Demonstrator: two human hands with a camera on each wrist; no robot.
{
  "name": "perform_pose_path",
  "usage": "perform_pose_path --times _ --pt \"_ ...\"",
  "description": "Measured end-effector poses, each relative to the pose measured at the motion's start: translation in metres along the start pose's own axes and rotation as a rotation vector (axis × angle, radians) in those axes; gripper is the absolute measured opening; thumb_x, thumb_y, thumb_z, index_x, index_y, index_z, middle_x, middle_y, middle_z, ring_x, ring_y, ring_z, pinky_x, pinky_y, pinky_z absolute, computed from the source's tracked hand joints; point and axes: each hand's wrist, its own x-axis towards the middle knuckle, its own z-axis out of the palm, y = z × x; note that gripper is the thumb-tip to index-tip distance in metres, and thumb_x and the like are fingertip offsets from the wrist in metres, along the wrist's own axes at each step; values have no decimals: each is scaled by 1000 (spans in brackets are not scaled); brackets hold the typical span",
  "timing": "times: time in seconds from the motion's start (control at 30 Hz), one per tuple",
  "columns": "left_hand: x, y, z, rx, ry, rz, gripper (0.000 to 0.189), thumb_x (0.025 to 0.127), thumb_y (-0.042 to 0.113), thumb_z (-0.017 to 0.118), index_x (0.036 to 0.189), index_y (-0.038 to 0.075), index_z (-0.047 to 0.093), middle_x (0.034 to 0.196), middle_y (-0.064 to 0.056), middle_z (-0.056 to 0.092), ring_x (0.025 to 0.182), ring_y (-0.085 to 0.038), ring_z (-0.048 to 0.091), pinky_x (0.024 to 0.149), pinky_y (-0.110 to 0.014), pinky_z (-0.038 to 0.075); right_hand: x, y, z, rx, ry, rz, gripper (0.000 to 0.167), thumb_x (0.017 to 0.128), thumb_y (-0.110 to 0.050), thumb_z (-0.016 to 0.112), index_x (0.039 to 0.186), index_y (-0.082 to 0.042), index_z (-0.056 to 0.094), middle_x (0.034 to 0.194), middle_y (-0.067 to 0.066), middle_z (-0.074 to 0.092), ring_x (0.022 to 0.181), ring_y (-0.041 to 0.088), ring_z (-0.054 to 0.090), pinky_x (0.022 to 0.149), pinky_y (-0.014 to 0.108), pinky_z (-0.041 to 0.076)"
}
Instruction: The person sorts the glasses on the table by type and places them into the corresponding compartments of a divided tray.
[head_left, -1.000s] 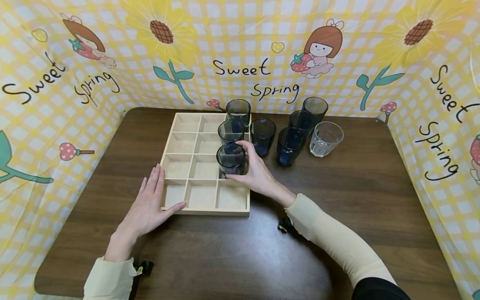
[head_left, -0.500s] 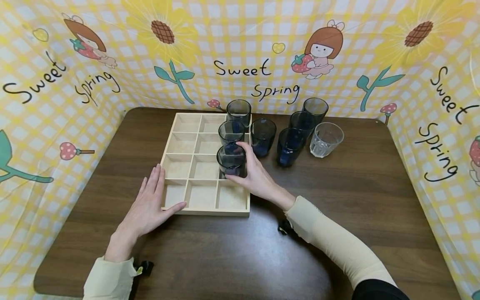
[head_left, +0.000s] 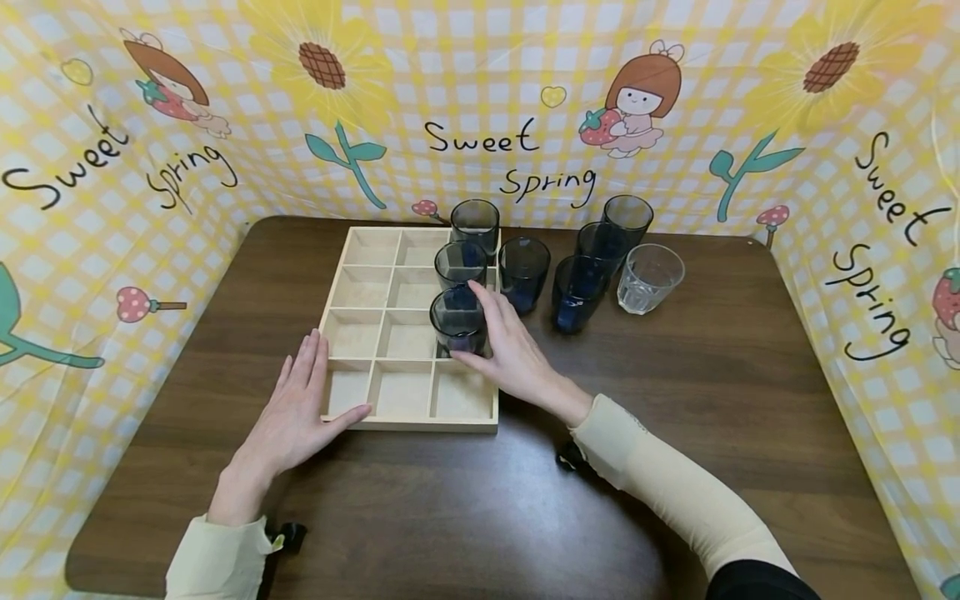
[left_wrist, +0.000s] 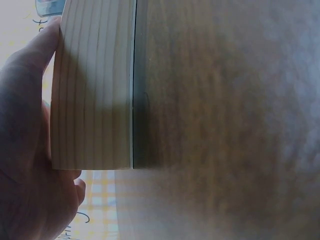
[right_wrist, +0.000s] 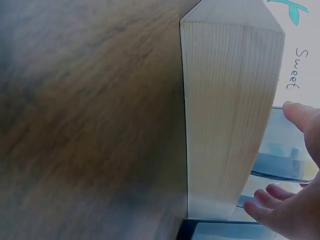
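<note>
A pale wooden divided tray (head_left: pixel 408 425) lies on the table, with dark blue-tinted glasses in its right column. My right hand (head_left: pixel 517 350) holds the nearest tinted glass (head_left: pixel 457 321) between thumb and fingers; it stands upright in the right column, one row up from the front. Behind it in that column stand a second tinted glass (head_left: pixel 461 262) and a third tinted glass (head_left: pixel 475 223). My left hand (head_left: pixel 292 412) rests against the tray's front left corner, fingers straight along the side and thumb at the front edge. In the left wrist view, the tray's wooden wall (left_wrist: pixel 92 100) shows beside that hand.
Right of the tray stand several more tinted glasses, one of them a lone tinted glass (head_left: pixel 523 275) close to its side. A clear faceted glass (head_left: pixel 650 279) is at the far right of the group. A yellow checked cloth (head_left: pixel 480 100) surrounds the dark wooden table (head_left: pixel 420 517).
Little differs: my right hand stays around the same glass, its fingers shifting very slightly. The left hand stays at the tray's corner, and the view has moved a touch.
</note>
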Motion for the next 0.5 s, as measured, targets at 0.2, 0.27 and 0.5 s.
perform_pose_path --times 0.2,0.27,0.5 --pt "0 0 0 -4 -3 -1 125 99 65 72 175 -1 -2 185 -23 -5 173 -45 3 142 -61 4 -7 -3 -6 -122 1 19 106 95 -43 88 175 -13 25 167 25 42 153 43 49 126 63 46" --pt "0 0 0 -5 -5 -1 125 99 65 72 175 -1 -2 185 -23 -5 173 -45 3 142 -61 4 -11 -4 -9 -165 8 -1 105 96 -46 86 175 -14 24 169 24 40 156 42 46 129 63 43" --pt "0 -1 1 -5 -4 4 125 99 65 72 175 -1 -3 185 -24 -4 174 -44 2 143 -58 0 -26 -5 -22 -297 38 -120 99 102 -47 77 177 -16 20 181 24 22 169 44 26 137 63 30"
